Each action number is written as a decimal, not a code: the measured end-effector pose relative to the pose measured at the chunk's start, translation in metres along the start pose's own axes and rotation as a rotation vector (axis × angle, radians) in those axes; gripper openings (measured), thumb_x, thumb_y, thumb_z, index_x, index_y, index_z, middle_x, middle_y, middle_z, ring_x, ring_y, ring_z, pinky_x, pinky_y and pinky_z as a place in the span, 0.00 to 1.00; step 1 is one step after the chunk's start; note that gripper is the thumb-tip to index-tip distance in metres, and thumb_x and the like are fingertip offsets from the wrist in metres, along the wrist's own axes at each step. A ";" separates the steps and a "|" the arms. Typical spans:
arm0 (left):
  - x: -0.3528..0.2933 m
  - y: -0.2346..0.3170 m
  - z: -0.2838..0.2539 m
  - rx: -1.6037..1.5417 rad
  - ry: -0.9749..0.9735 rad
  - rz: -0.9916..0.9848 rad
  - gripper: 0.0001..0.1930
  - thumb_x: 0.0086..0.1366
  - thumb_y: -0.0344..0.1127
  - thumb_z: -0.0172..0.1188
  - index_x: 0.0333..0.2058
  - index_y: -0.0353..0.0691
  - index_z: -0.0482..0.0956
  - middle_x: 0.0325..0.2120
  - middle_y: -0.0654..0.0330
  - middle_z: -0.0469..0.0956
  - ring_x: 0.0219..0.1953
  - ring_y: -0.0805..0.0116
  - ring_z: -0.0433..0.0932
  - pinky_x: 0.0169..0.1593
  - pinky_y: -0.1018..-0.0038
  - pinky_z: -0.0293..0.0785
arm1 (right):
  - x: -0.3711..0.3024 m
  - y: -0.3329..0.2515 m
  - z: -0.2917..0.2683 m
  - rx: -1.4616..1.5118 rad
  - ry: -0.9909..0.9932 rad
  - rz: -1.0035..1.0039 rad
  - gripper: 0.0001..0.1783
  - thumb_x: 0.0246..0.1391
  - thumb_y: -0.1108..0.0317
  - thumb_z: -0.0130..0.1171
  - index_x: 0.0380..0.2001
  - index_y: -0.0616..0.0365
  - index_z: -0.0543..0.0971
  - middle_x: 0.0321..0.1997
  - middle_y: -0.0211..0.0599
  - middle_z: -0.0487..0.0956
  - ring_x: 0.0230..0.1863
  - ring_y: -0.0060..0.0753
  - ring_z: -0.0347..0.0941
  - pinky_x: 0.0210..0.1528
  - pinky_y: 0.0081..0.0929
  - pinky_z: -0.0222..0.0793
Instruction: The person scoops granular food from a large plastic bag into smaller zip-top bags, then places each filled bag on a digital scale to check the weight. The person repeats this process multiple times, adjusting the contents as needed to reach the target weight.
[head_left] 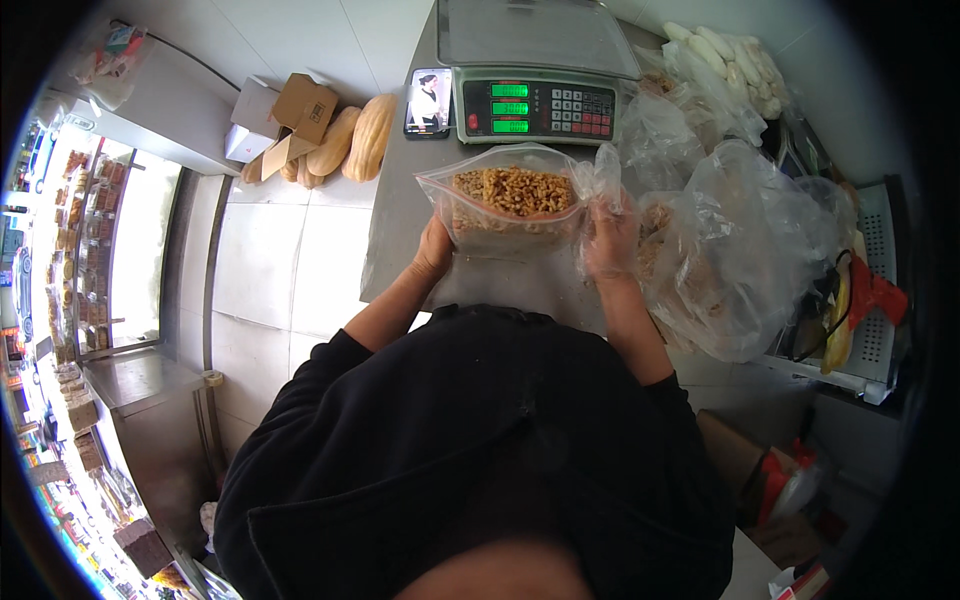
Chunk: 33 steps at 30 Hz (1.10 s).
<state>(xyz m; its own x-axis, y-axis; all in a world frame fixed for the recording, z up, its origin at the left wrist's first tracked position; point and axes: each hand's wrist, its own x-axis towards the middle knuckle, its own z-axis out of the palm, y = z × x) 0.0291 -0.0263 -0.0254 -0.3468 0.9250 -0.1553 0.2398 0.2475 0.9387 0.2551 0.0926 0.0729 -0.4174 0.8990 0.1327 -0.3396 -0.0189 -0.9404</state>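
Observation:
Between my hands is a clear plastic bag [500,240] with a reddish line along its wide-open mouth. Inside it lie golden-brown, lumpy pieces [525,190] that look like nut or grain brittle. My left hand [436,246] is closed on the bag's left side, its fingers partly hidden behind the plastic. At the right side my right hand [610,238] grips the bag's edge. Thin crumpled clear plastic, like a disposable glove, covers that hand and sticks up above it. The bag is just in front of a digital scale [538,106] with green-lit displays.
A phone [429,103] showing a person stands left of the scale. Large clear plastic bags [740,260] crowd the right side of the grey table [395,215]. White long vegetables [735,62] lie at the back right. Squashes [368,140] and a cardboard box [305,112] stand on the floor at left.

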 end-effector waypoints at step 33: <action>0.001 0.118 -0.035 -0.390 -0.190 0.556 0.37 0.63 0.55 0.49 0.62 0.32 0.55 0.60 0.48 0.59 0.63 0.57 0.57 0.64 0.62 0.51 | 0.015 -0.018 0.004 -0.387 -0.305 -0.194 0.39 0.56 0.45 0.47 0.61 0.65 0.60 0.63 0.45 0.63 0.64 0.37 0.57 0.65 0.30 0.49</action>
<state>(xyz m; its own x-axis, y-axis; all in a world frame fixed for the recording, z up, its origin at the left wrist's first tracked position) 0.0252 -0.0063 0.0955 -0.0947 0.9273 0.3621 -0.0194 -0.3654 0.9306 0.2516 0.1052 0.0927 -0.6240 0.7005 0.3462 -0.1226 0.3499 -0.9287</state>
